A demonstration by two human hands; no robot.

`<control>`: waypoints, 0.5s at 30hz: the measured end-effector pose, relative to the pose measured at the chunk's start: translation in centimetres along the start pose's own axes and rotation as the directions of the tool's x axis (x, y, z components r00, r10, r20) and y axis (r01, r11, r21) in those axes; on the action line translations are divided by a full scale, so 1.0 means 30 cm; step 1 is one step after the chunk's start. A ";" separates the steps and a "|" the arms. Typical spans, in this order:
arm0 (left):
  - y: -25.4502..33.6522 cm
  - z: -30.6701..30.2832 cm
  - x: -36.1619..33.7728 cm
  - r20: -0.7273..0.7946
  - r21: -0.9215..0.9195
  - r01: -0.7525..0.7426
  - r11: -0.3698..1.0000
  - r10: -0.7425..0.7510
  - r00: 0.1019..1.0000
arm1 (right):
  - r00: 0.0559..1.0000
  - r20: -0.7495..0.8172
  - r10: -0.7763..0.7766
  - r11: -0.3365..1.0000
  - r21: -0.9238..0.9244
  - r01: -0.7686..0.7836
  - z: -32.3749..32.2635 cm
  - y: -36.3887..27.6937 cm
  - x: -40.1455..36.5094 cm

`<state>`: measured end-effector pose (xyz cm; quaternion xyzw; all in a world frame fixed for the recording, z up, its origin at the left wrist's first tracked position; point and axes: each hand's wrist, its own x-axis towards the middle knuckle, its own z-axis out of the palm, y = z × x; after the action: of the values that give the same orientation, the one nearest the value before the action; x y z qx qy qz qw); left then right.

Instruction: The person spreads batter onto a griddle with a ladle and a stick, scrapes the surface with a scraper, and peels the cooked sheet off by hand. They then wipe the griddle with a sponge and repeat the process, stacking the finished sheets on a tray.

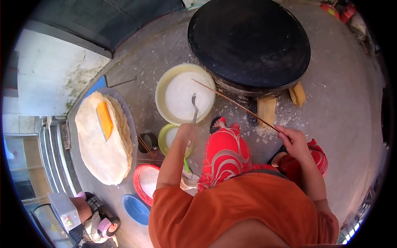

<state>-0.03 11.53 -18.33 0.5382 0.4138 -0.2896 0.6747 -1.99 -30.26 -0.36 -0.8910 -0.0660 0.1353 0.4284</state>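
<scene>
My left hand is closed on the handle of a metal spoon, whose bowl is over the white batter in the large cream basin. In my right hand is one end of a long thin wooden stick; its far tip reaches over the same basin. A big round black griddle stands just beyond the basin. Under my left wrist sits a smaller green bowl with white contents, partly hidden by the arm.
A tall stack of flatbreads with an orange scraper lies at the left. Nearby are a red basin, a blue basin and wooden sticks. Wood blocks sit by the griddle. A pink-wheeled toy is lower left.
</scene>
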 end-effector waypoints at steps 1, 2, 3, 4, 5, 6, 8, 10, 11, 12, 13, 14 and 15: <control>0.018 0.004 -0.014 0.049 -0.138 0.091 0.986 -0.085 0.995 | 1.000 0.009 -0.001 1.000 0.023 0.001 0.000 -0.001 0.003; 0.026 0.007 -0.037 0.052 -0.138 0.087 0.987 -0.080 0.995 | 1.000 0.005 -0.005 1.000 0.021 0.004 0.000 -0.005 0.006; 0.027 0.009 -0.068 0.076 -0.318 0.118 0.941 -0.099 0.992 | 0.999 0.023 0.033 0.996 0.077 -0.035 0.000 -0.010 0.008; 0.026 0.009 -0.102 0.104 -0.487 0.150 0.860 -0.113 0.988 | 0.997 0.044 0.070 0.988 0.133 -0.075 0.001 -0.014 0.009; 0.028 0.008 -0.144 0.105 -0.488 0.146 0.860 -0.108 0.989 | 0.997 0.042 0.065 0.989 0.131 -0.070 0.003 -0.014 0.009; 0.031 0.004 -0.189 0.206 -0.574 0.187 0.797 -0.081 0.975 | 0.995 0.043 0.087 0.974 0.205 -0.094 0.005 -0.012 0.009; 0.016 -0.024 -0.240 0.298 -0.651 0.230 0.724 -0.035 0.954 | 0.994 0.047 0.101 0.954 0.279 -0.111 0.007 -0.008 0.006; 0.008 -0.042 -0.297 0.415 -0.715 0.255 0.651 0.101 0.904 | 0.989 0.064 0.136 0.913 0.380 -0.150 0.007 0.000 0.004; 0.002 -0.047 -0.331 0.388 -0.732 0.233 0.640 0.110 0.915 | 0.990 0.064 0.129 0.913 0.382 -0.144 0.007 0.005 0.004; 0.011 -0.049 -0.372 0.385 -0.734 0.227 0.640 0.116 0.916 | 0.989 0.075 0.127 0.904 0.402 -0.146 0.008 0.009 0.006; 0.017 -0.055 -0.410 0.384 -0.726 0.220 0.652 0.119 0.915 | 0.988 0.086 0.125 0.895 0.421 -0.149 0.008 0.015 0.004; 0.018 -0.066 -0.437 0.384 -0.717 0.213 0.663 0.122 0.915 | 0.989 0.085 0.119 0.895 0.421 -0.144 0.009 0.022 0.003; 0.020 -0.076 -0.459 0.358 -0.700 0.167 0.694 0.138 0.924 | 0.990 0.077 0.120 0.890 0.434 -0.141 0.011 0.029 0.002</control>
<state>-6.83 13.15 -6.22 0.1605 0.3581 -0.2094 0.8957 -2.02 -30.55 -1.27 -0.7706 0.0159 0.1963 0.6062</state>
